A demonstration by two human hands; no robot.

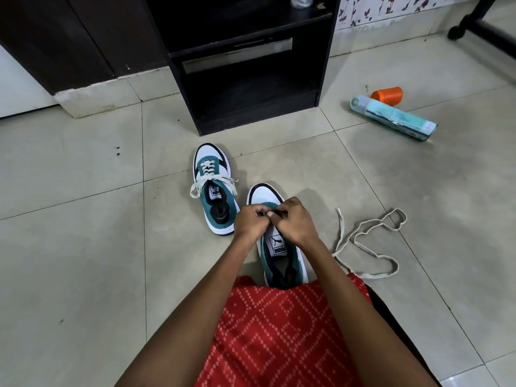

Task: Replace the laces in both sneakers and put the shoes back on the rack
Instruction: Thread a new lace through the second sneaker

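Observation:
Two teal, white and black sneakers stand on the tiled floor, toes pointing away from me. The left sneaker (213, 188) carries a cream lace tied in a loose bow. Over the eyelets of the right sneaker (276, 247), my left hand (250, 222) and my right hand (294, 222) meet with curled fingers and pinch something dark and thin between them, apparently a black lace. The hands hide that shoe's eyelets. A loose cream lace (368, 244) lies on the floor to the right of this shoe.
A black open rack (248, 60) stands just beyond the shoes, its lower shelf dark. A teal box (396, 118) and an orange cap (386, 94) lie on the floor to the right. A chair base (474, 26) is at the far right. My red patterned clothing (282, 336) covers my lap.

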